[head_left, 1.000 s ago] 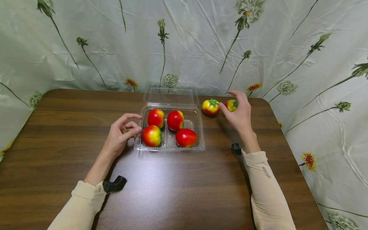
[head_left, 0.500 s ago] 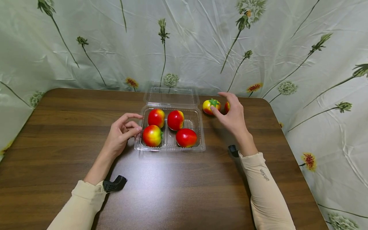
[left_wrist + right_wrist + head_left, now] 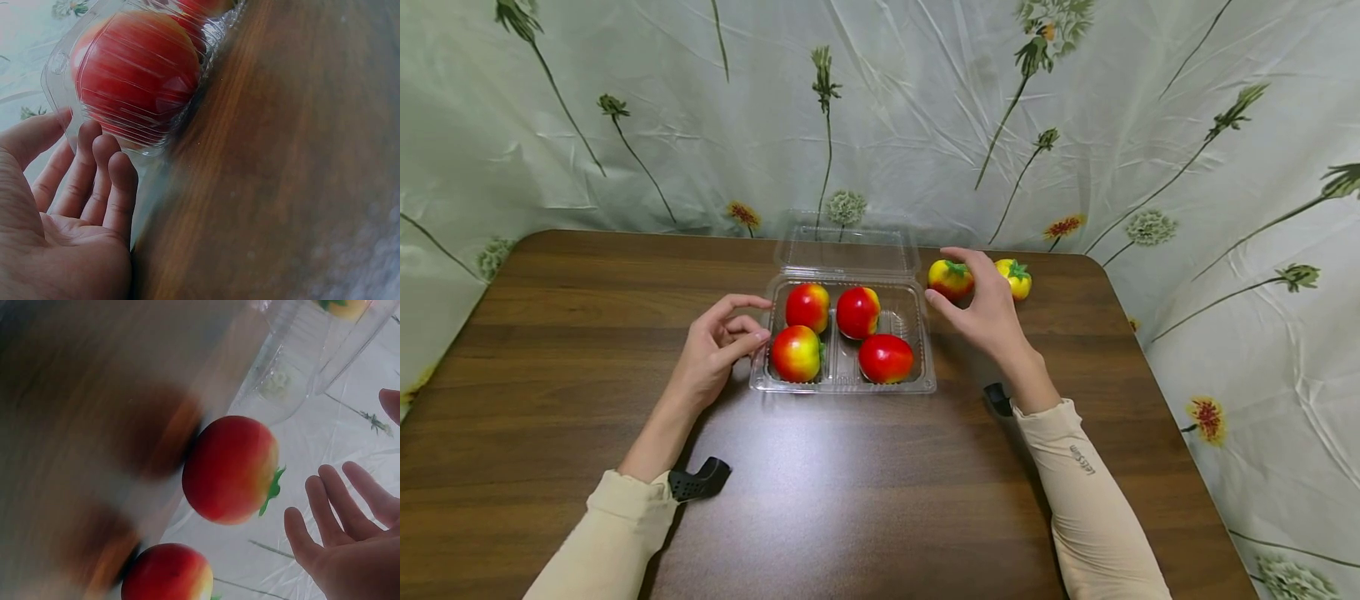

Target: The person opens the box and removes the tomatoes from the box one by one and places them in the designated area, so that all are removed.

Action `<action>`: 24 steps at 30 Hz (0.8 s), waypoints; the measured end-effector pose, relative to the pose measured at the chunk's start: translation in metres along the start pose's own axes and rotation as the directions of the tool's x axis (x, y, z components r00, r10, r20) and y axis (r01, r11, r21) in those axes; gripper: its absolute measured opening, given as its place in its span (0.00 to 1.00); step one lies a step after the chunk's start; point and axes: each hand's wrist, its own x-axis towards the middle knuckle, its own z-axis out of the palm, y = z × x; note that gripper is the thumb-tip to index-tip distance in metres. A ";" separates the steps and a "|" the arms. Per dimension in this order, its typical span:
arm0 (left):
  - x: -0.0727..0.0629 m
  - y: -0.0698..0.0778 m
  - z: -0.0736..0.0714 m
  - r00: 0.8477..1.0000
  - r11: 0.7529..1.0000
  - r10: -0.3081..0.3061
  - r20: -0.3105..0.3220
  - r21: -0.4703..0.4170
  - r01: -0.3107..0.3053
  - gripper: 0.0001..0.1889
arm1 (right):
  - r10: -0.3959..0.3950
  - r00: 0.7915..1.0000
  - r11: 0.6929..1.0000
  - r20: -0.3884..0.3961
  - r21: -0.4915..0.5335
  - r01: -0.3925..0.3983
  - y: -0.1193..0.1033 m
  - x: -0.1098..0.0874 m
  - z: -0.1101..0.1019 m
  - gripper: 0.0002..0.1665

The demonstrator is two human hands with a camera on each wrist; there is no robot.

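Observation:
My left hand [image 3: 711,346] is at the left edge of a clear plastic clamshell box [image 3: 842,385], fingertips at its rim, fingers loosely bent. Several glossy red-and-yellow fruits like persimmons sit inside, among them one at front left [image 3: 795,354] and one at front right [image 3: 886,359]. Right of the box, a green-topped persimmon [image 3: 949,279] rests on the table. My right hand [image 3: 988,312] hovers around it, thumb and fingers spread. The right wrist view shows a gap between that persimmon [image 3: 228,469] and the fingers. Another persimmon [image 3: 1017,279] lies just beyond the hand.
The box's clear lid [image 3: 850,250] stands folded back towards a floral curtain [image 3: 700,125] behind the table. Brown wooden table [image 3: 850,500] lies in front of the box. Inside the box, the back right spot [image 3: 898,312] shows bare plastic.
My right hand has moved left, from the farther right persimmon to the one nearer the box. That nearer persimmon has tipped slightly. My left hand and the box have stayed put.

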 end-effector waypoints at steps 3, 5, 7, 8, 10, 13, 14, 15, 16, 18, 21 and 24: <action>0.000 0.000 0.000 1.000 1.000 -0.003 -0.002 0.003 0.003 0.19 | -0.026 1.000 0.999 0.006 0.019 0.025 -0.004 0.000 0.002 0.35; 0.000 0.000 -0.001 1.000 1.000 -0.003 -0.002 0.004 0.003 0.19 | -0.040 0.999 0.999 0.015 0.032 0.040 -0.007 0.000 0.004 0.35; 0.000 0.000 -0.001 1.000 1.000 -0.002 -0.002 0.008 0.002 0.19 | -0.050 0.998 0.998 0.031 0.040 0.049 -0.011 -0.001 0.006 0.36; 0.000 0.000 -0.001 1.000 1.000 -0.002 -0.003 0.012 0.002 0.19 | -0.052 0.998 0.998 0.041 0.043 0.050 -0.012 -0.001 0.007 0.36; 0.000 0.000 -0.001 1.000 1.000 -0.002 -0.003 0.013 0.002 0.19 | -0.056 0.997 0.998 0.060 0.042 0.054 -0.015 0.000 0.009 0.36; 0.000 0.001 -0.002 1.000 1.000 -0.002 -0.004 0.012 0.002 0.19 | -0.062 0.995 0.998 0.078 0.036 0.060 -0.020 0.000 0.011 0.36; 0.000 0.001 -0.002 1.000 1.000 0.000 -0.005 0.012 0.000 0.19 | -0.065 0.995 0.997 0.080 0.035 0.062 -0.022 0.000 0.011 0.36; 0.001 0.001 -0.002 1.000 1.000 0.001 -0.006 0.011 -0.001 0.19 | -0.069 0.994 0.997 0.081 0.035 0.066 -0.023 0.000 0.011 0.36; 0.001 0.001 -0.002 1.000 1.000 0.002 -0.005 0.010 -0.002 0.19 | -0.072 0.994 0.997 0.082 0.038 0.069 -0.025 0.001 0.012 0.36; 0.001 0.001 -0.002 1.000 1.000 0.000 -0.003 0.006 0.000 0.19 | -0.079 0.993 0.996 0.085 0.045 0.076 -0.028 0.000 0.012 0.37; 0.001 0.000 -0.001 1.000 1.000 -0.004 -0.002 0.005 0.004 0.19 | -0.085 0.992 0.996 0.093 0.050 0.080 -0.030 -0.001 0.012 0.37; 0.000 0.000 -0.001 1.000 1.000 -0.009 -0.004 0.005 0.009 0.19 | -0.083 0.991 0.996 0.104 0.052 0.078 -0.031 -0.001 0.013 0.36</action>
